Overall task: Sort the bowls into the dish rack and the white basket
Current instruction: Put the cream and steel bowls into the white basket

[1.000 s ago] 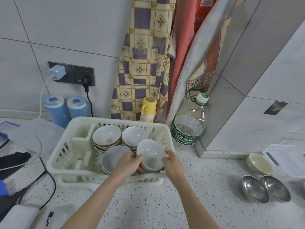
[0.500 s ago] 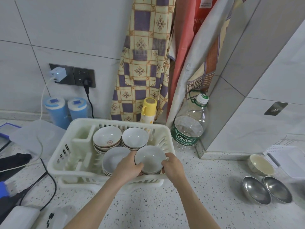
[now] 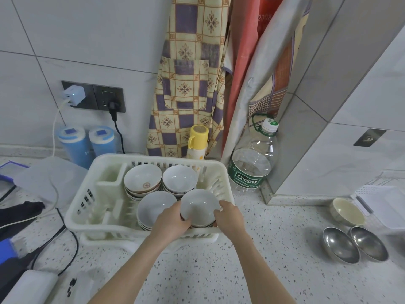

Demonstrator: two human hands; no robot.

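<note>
Both hands, left hand [image 3: 173,220] and right hand [image 3: 230,218], fingers clamped on a white bowl [image 3: 199,207], seat it at the dish rack's [image 3: 76,213] 5 o'clock corner; next, probably let go.

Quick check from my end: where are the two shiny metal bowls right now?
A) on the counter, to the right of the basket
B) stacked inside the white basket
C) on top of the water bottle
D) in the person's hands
A: the two metal bowls sit side by side on the speckled counter, well right of the white basket, while both hands hold a white ceramic bowl.
</note>
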